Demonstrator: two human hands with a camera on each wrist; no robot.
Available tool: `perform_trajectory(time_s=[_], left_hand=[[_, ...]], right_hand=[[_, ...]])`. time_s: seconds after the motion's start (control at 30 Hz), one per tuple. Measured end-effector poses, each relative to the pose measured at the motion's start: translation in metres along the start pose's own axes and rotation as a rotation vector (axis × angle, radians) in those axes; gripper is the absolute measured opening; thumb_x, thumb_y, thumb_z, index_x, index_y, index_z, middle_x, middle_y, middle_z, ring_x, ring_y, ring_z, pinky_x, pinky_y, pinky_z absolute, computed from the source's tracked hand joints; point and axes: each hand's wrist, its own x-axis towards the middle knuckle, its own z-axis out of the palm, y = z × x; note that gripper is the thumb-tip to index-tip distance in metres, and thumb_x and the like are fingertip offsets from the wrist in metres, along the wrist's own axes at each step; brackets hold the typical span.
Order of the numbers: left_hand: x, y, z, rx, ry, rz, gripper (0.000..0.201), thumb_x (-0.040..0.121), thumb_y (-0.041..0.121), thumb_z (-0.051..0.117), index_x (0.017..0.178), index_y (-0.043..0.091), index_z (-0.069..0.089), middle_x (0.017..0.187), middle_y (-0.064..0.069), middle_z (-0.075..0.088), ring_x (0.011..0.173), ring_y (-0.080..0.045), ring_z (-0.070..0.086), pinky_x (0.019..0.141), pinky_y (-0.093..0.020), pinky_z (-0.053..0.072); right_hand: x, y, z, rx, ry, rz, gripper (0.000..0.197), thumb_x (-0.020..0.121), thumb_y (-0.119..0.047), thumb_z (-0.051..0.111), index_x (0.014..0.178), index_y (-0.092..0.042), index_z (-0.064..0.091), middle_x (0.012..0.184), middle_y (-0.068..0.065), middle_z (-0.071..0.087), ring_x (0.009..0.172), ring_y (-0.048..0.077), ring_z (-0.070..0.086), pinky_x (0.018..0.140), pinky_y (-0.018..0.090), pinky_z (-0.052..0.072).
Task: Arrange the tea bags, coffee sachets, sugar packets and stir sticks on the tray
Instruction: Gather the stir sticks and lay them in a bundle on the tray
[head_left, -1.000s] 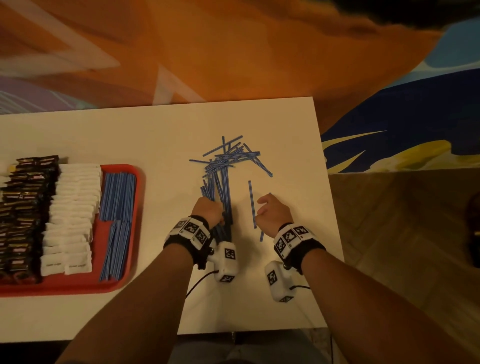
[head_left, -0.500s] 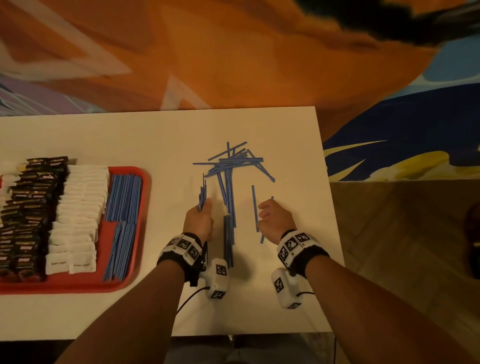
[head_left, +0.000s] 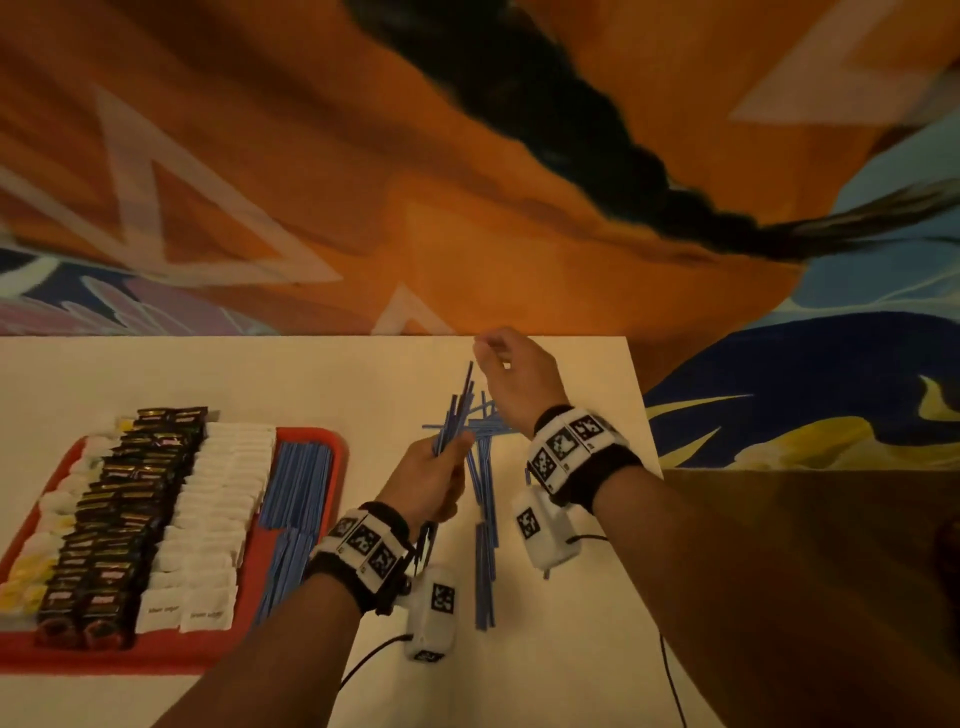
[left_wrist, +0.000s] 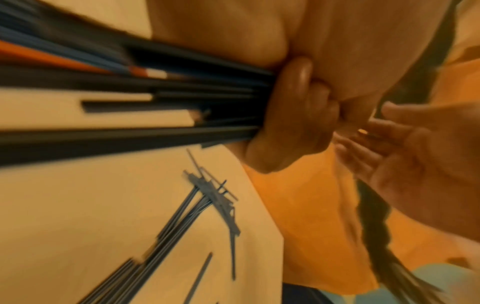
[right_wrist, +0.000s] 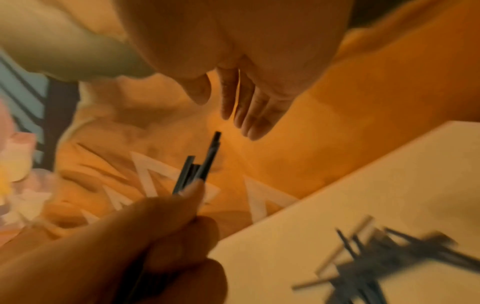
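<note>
Stir sticks (head_left: 484, 525), thin and blue, lie in a loose crossed heap near the right edge of the white tabletop (head_left: 208, 374), some fanned toward the far edge and a straighter run pointing at the near edge. Raised above that heap, the left hand (head_left: 428, 480) grips a bundle of sticks (head_left: 457, 410) in curled fingers and thumb, their tips slanting up and away; the left wrist view shows the same bundle running out past the closed fingers. Beyond it the right hand (head_left: 514, 376) is lifted over the far edge, and the right wrist view shows its fingers straight and loosely together, holding nothing, just above the bundle's tips. At the left edge sits a red tray (head_left: 156, 660): a row of dark coffee sachets (head_left: 124, 514), a row of white sugar packets (head_left: 213, 525) beside it, then blue stir sticks already laid flat (head_left: 298, 483) along the tray's right rim. Pale and yellow tea bags (head_left: 47, 535) show at the tray's left side
</note>
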Motion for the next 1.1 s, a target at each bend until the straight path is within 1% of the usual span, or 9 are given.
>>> perform_trajectory(time_s=[0.2,0.37,0.47,0.57,0.67,0.77,0.87,1.0,1.1], left_hand=[[-0.019,0.062,-0.019,0.021,-0.064,0.161,0.041,0.104,0.021,0.049,0.065,0.016,0.038,0.048,0.001,0.029,0.040,-0.013,0.021,0.041,-0.021,0.023],[-0.039,0.119,-0.040,-0.040,-0.030,0.275,0.037,0.101,0.006,0.036,0.065,0.015,0.041,0.046,0.001,0.031,0.039,-0.014,0.020,0.047,-0.025,0.017],[-0.052,0.159,-0.057,-0.146,-0.045,0.377,0.039,0.104,0.016,0.043,0.065,0.017,0.038,0.048,0.002,0.028,0.040,-0.013,0.017,0.041,-0.022,0.018],[-0.065,0.205,-0.077,-0.265,0.003,0.513,0.044,0.105,0.031,0.047,0.064,0.018,0.038,0.049,0.002,0.028,0.038,-0.013,0.022,0.037,-0.021,0.019],[-0.082,0.250,-0.093,-0.333,0.032,0.655,0.044,0.105,0.033,0.046,0.064,0.017,0.037,0.050,0.000,0.026,0.037,-0.012,0.022,0.036,-0.021,0.018],[-0.101,0.291,-0.104,-0.416,0.014,0.757,0.038,0.105,0.031,0.045,0.070,0.018,0.038,0.053,-0.001,0.026,0.039,-0.012,0.023,0.036,-0.019,0.019],[-0.123,0.322,-0.105,-0.413,-0.011,0.876,0.035,0.105,0.026,0.045,0.073,0.015,0.037,0.054,-0.004,0.025,0.038,-0.013,0.023,0.036,-0.019,0.020],[-0.149,0.347,-0.101,-0.377,-0.020,0.972,0.038,0.104,0.025,0.049,0.069,0.015,0.039,0.051,-0.005,0.027,0.036,-0.014,0.024,0.036,-0.020,0.020],[-0.162,0.357,-0.102,-0.338,-0.041,1.015,0.036,0.104,0.029,0.051,0.072,0.014,0.041,0.051,-0.005,0.029,0.037,-0.016,0.024,0.037,-0.024,0.020]], right_hand=[[0.012,-0.086,0.012,-0.176,-0.266,-0.107,0.037,0.104,-0.032,0.036,0.087,-0.018,0.066,0.105,0.004,0.070,0.099,0.024,0.063,0.094,0.042,0.050],[0.000,-0.150,0.010,-0.260,-0.229,-0.280,0.035,0.102,-0.036,0.043,0.092,-0.011,0.066,0.096,0.006,0.067,0.086,0.020,0.060,0.080,0.045,0.048],[0.000,-0.185,-0.004,-0.044,-0.001,-0.289,0.030,0.100,-0.040,0.046,0.117,-0.020,0.063,0.116,-0.002,0.064,0.104,0.012,0.057,0.088,0.027,0.044],[-0.003,-0.202,-0.013,0.088,0.144,-0.200,0.027,0.100,-0.044,0.043,0.112,-0.026,0.060,0.108,-0.006,0.062,0.102,0.013,0.057,0.088,0.029,0.044],[-0.011,-0.207,-0.010,0.195,0.026,0.001,0.039,0.099,-0.054,0.038,0.113,-0.024,0.057,0.104,-0.002,0.059,0.104,0.025,0.060,0.095,0.046,0.050],[-0.025,-0.225,-0.004,0.503,-0.223,0.227,0.059,0.097,-0.062,0.036,0.122,-0.013,0.057,0.114,0.009,0.062,0.102,0.029,0.063,0.089,0.044,0.055],[-0.032,-0.261,-0.005,0.793,-0.309,0.204,0.064,0.097,-0.062,0.036,0.123,-0.009,0.060,0.114,0.015,0.062,0.093,0.027,0.061,0.080,0.039,0.055],[-0.043,-0.313,-0.019,0.980,-0.394,0.063,0.062,0.093,-0.060,0.041,0.123,-0.013,0.067,0.138,0.019,0.054,0.120,0.032,0.052,0.112,0.046,0.033],[-0.046,-0.338,-0.028,1.036,-0.379,0.078,0.063,0.098,-0.060,0.029,0.126,-0.014,0.063,0.126,0.016,0.065,0.125,0.032,0.056,0.112,0.048,0.036]])
